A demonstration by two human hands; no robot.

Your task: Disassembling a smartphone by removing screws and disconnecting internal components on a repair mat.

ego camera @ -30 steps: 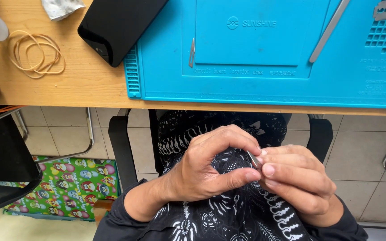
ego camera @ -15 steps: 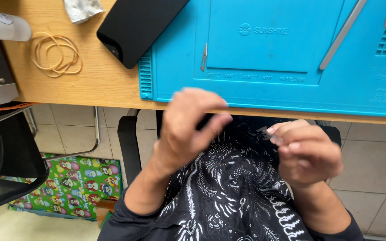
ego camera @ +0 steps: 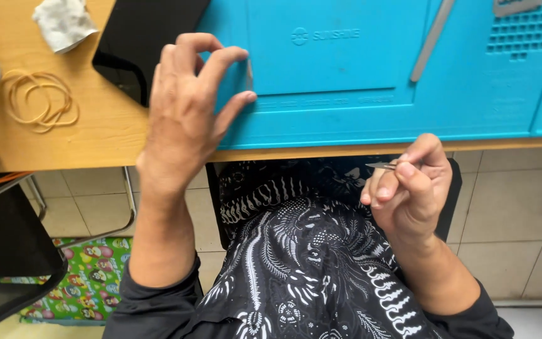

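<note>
My left hand [ego camera: 183, 119] hovers over the left edge of a blue work mat [ego camera: 359, 63], fingers spread and curled, holding nothing. Its thumb and forefinger tips lie close to a small metal piece [ego camera: 249, 74] on the mat. My right hand [ego camera: 409, 194] is below the desk edge, over my lap, pinching a thin pointed metal tool [ego camera: 381, 166] whose tip points left. A black and white patterned garment [ego camera: 302, 263] covers my lap.
A black flat device [ego camera: 139, 37] lies left of the mat, partly behind my left hand. Rubber bands [ego camera: 39, 97] and a crumpled tissue [ego camera: 64, 22] sit on the wooden desk [ego camera: 95, 141]. A long grey tool [ego camera: 431, 41] rests on the mat. A black chair [ego camera: 1, 270] stands at left.
My left hand left my right hand at my lap and rose up over the mat's left edge. My right hand stayed low, keeping hold of the thin metal tool.
</note>
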